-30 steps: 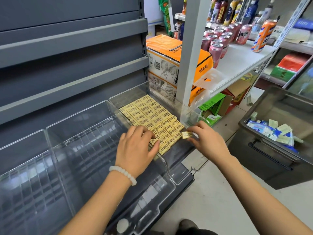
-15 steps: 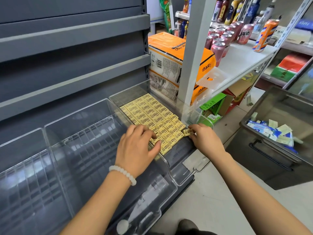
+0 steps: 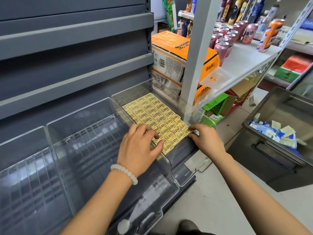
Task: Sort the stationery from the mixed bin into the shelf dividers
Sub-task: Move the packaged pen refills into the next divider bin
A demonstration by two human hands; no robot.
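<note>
Rows of small yellow erasers (image 3: 152,109) lie flat in the rightmost clear shelf divider (image 3: 199,114). My left hand (image 3: 138,146) rests on the near rows, its fingers spread and pressing down on them. Fingertips and thumb of my right hand (image 3: 206,138) pinch one yellow eraser (image 3: 188,131) at the right end of a near row, against the other erasers. The dark grey mixed bin (image 3: 271,167) stands on the floor to the right, holding loose pale stationery pieces and blue-white packets (image 3: 274,133).
Two more clear dividers (image 3: 81,133) sit to the left on the grey shelf unit. Orange paper packs (image 3: 171,53) stand behind the eraser divider. A white shelf post (image 3: 196,56) and a white shelf with drink cans (image 3: 223,41) are on the right.
My right hand has carried the eraser left and down to the right end of the near row. My left hand stays on the erasers.
</note>
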